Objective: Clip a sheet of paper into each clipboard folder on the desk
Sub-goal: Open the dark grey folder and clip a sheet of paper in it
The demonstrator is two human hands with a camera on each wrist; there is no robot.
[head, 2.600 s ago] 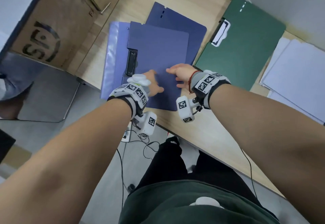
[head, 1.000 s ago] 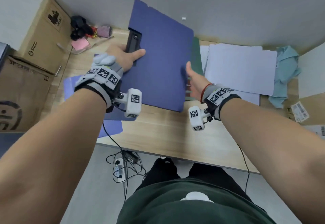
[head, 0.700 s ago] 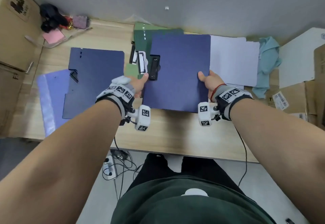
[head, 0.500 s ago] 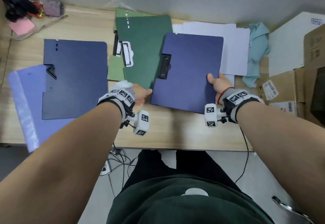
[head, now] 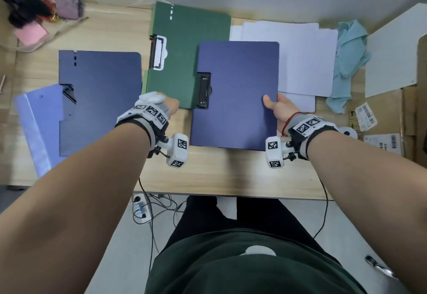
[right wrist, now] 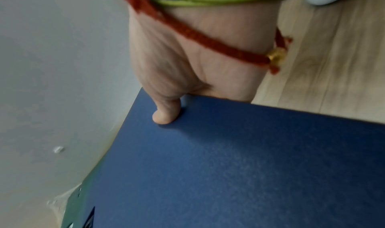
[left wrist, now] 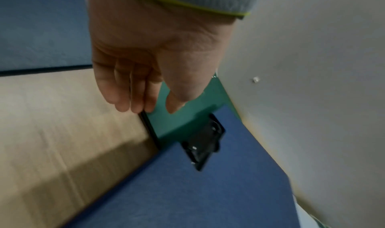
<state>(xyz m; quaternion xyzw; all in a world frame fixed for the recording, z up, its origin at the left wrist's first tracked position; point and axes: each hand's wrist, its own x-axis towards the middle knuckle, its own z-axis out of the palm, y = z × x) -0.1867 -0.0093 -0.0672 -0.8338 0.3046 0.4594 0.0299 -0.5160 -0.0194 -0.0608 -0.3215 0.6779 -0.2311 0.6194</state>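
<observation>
Blue folder (head: 99, 99) lies flat at frame left, clip at its left edge. Our left hand (head: 169, 106) sits centre, fingers loosely extended, holding nothing, tips at the green clipboard (head: 184, 51) bottom corner. Navy clipboard (head: 235, 95) overlaps green, long axis up-frame, clip on its left edge. Right hand (head: 280, 109) pinches its right edge, thumb on top. Paper stack (head: 305, 62) lies just right, so the right hand is nearer.
</observation>
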